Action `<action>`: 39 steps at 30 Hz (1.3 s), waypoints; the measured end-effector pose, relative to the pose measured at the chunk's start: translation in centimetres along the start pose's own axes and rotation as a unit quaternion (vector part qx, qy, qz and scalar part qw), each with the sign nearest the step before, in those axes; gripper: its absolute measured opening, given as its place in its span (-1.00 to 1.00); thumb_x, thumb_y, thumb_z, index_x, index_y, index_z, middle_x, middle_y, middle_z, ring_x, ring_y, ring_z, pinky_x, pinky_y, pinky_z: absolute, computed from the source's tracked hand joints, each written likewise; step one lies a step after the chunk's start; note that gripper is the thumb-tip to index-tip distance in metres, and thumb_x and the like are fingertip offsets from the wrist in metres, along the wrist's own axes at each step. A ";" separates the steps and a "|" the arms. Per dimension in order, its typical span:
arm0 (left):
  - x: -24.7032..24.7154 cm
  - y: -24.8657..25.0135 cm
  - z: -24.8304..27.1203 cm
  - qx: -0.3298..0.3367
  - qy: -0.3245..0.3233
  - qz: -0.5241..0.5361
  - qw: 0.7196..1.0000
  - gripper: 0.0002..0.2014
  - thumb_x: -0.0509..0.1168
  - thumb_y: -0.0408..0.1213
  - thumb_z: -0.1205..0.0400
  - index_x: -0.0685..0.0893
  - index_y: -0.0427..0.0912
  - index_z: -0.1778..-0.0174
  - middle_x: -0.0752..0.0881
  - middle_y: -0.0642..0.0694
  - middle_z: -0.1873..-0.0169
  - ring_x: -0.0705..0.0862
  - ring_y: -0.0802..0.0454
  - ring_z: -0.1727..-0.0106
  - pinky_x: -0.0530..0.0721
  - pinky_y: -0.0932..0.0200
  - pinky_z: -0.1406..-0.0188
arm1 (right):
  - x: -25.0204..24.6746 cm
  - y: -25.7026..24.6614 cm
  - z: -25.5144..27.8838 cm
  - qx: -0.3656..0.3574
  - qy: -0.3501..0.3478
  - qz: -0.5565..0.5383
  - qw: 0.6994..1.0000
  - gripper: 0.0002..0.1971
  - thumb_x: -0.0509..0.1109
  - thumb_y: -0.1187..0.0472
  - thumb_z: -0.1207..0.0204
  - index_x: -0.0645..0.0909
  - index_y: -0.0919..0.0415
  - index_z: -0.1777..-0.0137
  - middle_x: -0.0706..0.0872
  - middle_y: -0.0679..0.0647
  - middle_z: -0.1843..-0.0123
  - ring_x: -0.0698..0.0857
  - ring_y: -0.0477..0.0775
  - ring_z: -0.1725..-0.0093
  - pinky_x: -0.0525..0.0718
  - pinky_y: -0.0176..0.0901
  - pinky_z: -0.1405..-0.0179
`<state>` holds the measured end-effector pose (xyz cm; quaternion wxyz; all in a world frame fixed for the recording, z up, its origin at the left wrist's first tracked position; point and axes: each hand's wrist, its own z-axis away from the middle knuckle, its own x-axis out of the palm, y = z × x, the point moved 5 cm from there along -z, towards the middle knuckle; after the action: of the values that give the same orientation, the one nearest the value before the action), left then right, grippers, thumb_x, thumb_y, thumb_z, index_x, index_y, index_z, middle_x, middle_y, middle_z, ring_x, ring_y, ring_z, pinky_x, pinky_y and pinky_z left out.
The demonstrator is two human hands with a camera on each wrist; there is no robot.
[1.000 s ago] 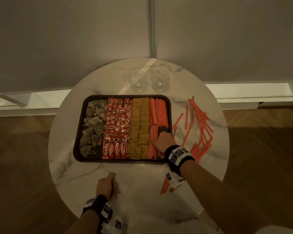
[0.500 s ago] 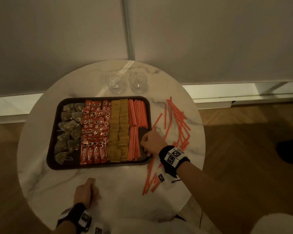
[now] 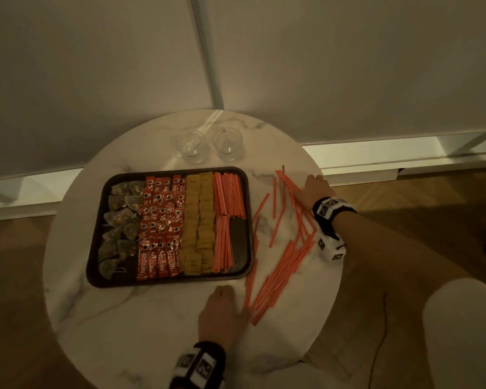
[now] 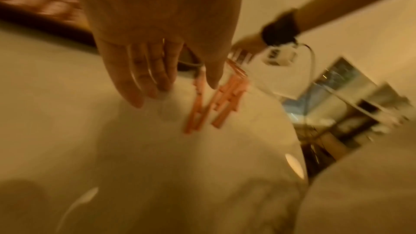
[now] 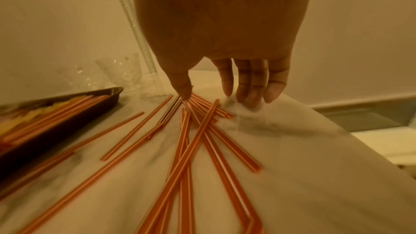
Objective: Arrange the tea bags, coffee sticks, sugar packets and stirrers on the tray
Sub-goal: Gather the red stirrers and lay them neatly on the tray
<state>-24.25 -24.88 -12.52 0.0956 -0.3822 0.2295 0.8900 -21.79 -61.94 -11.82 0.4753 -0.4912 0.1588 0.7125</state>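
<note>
Head view: two glasses, one tray, perhaps thirty loose stirrers; both hands spread flat, holding nothing.

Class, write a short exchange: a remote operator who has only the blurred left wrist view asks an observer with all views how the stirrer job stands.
Operator: My left hand is open beside some loose stirrers. Is the right hand holding any?
Observer: No. The right wrist view shows the right hand open, thumb tip at the stirrers' far ends.
Operator: Is there room on the tray?
Observer: Yes. The head view shows a bare patch in the tray's near right corner, beside the lower stirrer row.
Operator: Anything beyond the tray?
Observer: Two clear glasses stand behind it.
</note>
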 end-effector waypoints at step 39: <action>-2.0 15.1 -9.0 0.109 -0.063 -0.209 0.970 -0.51 0.31 -0.19 -0.63 0.43 -0.25 -0.46 0.41 -0.26 -0.44 0.59 -0.26 -0.30 0.61 -0.06 -0.16 | 8.8 8.6 14.7 0.062 0.027 -0.382 0.922 -0.93 0.43 0.32 -0.54 0.69 0.27 0.02 0.77 0.15 0.14 0.74 0.08 0.16 0.68 -0.20 0.16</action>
<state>-22.37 -42.45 -11.45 0.3345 -0.3522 0.2336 0.8423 -37.56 -51.46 -14.53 0.7366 -0.5027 0.0156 0.4522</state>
